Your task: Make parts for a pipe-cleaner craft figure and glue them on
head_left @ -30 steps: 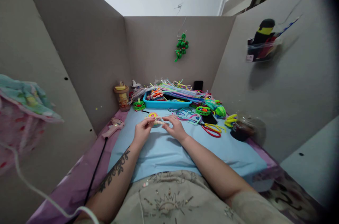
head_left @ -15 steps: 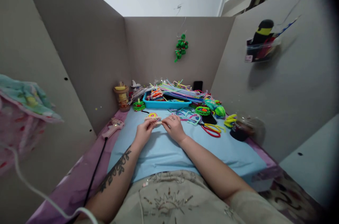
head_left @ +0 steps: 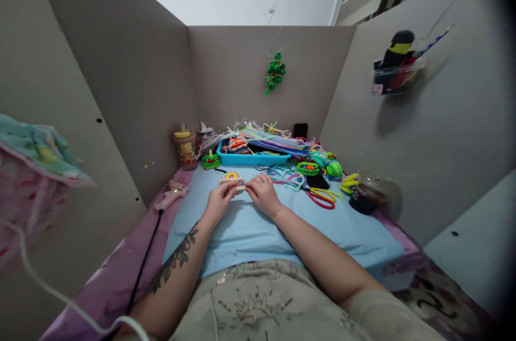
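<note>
Both hands meet over the light blue mat (head_left: 250, 228). My left hand (head_left: 218, 200) pinches a small pipe-cleaner piece (head_left: 233, 179) with pink, yellow and green loops. My right hand (head_left: 264, 194) has its fingers closed on the right end of the same piece. A ring shows on one right finger. Just beyond the hands lie loose coloured pipe-cleaner loops (head_left: 288, 176) and a blue tray (head_left: 253, 158) heaped with pipe cleaners and small made shapes.
Grey cardboard walls enclose the desk on three sides. A glue gun (head_left: 171, 194) with a black cord lies at the left on the purple cloth. A small jar (head_left: 185, 148) stands back left, a dark lidded cup (head_left: 365, 199) at right. A green ornament (head_left: 276, 71) hangs on the back wall.
The hands have drawn closer together on the piece and shifted slightly away from me. Nothing else on the desk has moved.
</note>
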A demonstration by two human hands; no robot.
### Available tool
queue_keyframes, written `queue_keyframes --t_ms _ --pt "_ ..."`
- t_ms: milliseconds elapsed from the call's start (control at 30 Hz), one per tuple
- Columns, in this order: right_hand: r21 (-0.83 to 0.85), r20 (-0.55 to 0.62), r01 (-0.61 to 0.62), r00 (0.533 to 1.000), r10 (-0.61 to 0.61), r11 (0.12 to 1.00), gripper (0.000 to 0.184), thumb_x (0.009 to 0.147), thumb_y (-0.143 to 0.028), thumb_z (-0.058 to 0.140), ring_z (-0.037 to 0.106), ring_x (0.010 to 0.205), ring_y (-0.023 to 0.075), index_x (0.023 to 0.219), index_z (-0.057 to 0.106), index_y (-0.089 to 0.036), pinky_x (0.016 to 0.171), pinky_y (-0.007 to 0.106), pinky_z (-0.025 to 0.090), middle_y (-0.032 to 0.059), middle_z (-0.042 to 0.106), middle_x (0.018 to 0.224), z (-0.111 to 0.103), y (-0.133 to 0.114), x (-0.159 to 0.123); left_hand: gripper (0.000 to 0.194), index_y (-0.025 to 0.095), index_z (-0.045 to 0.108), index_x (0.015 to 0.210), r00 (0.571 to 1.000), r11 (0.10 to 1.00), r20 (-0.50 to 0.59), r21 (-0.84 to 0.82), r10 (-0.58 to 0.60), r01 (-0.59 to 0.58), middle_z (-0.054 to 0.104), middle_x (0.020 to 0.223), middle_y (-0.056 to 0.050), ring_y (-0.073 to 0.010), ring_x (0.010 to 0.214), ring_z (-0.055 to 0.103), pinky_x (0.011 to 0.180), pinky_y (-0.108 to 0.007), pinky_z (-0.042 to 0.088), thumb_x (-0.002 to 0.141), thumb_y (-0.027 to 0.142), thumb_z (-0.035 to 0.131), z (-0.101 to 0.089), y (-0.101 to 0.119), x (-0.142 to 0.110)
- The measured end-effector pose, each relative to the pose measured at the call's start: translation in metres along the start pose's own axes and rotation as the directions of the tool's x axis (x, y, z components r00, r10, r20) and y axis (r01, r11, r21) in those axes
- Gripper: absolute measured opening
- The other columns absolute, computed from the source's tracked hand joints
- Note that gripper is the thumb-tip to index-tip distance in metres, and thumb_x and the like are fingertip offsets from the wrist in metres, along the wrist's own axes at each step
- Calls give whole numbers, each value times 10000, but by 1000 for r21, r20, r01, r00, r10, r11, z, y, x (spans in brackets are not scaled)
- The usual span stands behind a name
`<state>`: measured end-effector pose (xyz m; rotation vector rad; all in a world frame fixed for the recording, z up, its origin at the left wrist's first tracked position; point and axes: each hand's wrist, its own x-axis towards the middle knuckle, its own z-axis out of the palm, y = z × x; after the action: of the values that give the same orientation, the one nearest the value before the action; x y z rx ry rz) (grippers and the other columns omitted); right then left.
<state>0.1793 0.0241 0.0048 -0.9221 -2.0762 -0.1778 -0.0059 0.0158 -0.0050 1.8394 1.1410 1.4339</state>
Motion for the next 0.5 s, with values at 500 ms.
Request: queue_keyframes --t_ms 500 --pt "327 -72 11 997 14 945 179 865 -152 474 553 908 199 1011 563 -206 800 349 473 77 589 929 7 6 -2 235 168 682 942 990 990 -122 125 72 -57 707 847 -40 -139 686 622 637 -242 498 811 324 566 -4 12 -2"
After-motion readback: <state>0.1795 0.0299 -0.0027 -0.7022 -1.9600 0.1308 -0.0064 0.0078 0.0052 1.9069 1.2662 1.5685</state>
